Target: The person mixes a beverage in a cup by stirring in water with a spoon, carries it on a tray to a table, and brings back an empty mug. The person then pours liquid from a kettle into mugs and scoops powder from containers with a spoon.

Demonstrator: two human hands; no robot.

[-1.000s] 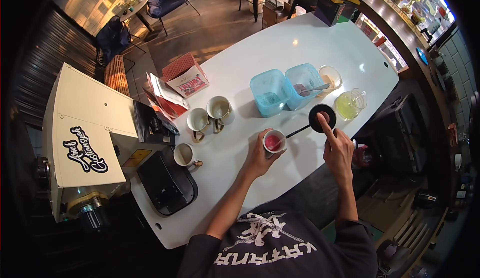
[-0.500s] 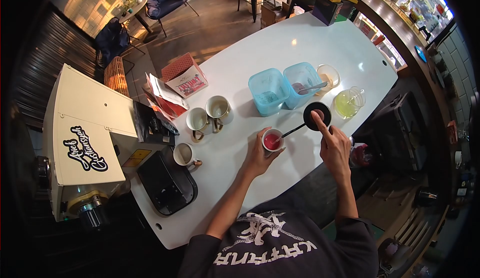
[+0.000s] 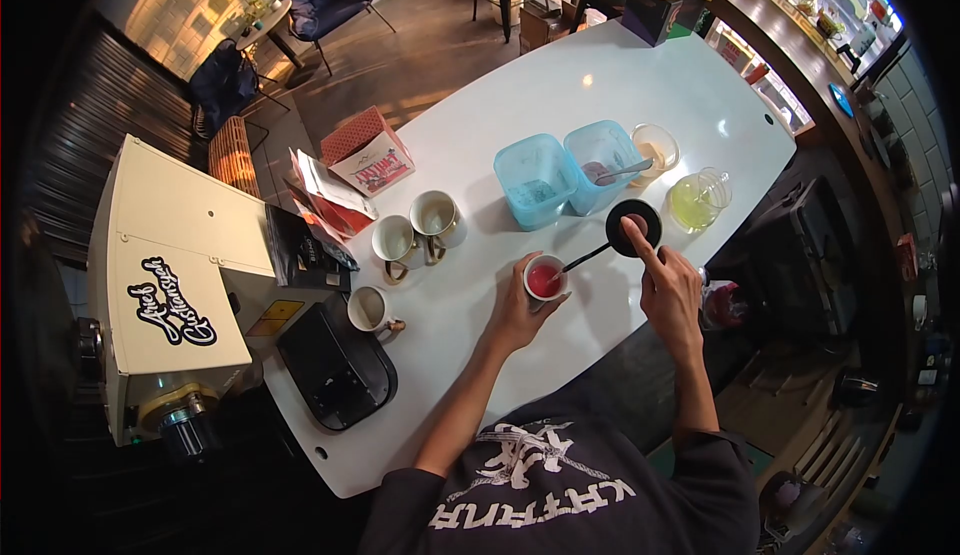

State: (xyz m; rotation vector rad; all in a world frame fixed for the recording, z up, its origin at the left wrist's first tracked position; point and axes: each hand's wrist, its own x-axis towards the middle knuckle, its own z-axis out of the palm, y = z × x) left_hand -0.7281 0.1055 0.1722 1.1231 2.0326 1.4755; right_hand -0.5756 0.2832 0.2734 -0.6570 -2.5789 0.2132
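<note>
My left hand (image 3: pixel 517 310) is wrapped round a small white cup (image 3: pixel 535 298) that holds red liquid (image 3: pixel 543 279). In my right hand (image 3: pixel 672 293) is a black gooseneck kettle (image 3: pixel 621 243), its index finger stretched over the round top. The kettle's thin spout (image 3: pixel 588 256) reaches left, its tip over the cup's mouth. My right palm and the other fingers hide the kettle's handle. Just beyond my hands stand two blue translucent tubs (image 3: pixel 530 217), the right one with a spoon (image 3: pixel 624 172) in it. A glass jug (image 3: pixel 693 205) of yellow-green liquid is right of the kettle.
Three mugs (image 3: pixel 437 215) stand to the left, near a black scale-like tray (image 3: pixel 338 370) and a cream machine (image 3: pixel 175 245). A red-and-white box (image 3: pixel 370 155) and packets (image 3: pixel 335 195) lie behind them. Behind the jug sits a clear cup (image 3: pixel 655 145). A dark box (image 3: pixel 660 5) marks the table's far end.
Both hands keep their grip, with the cup and kettle almost in the same place. The view has shifted very slightly.
</note>
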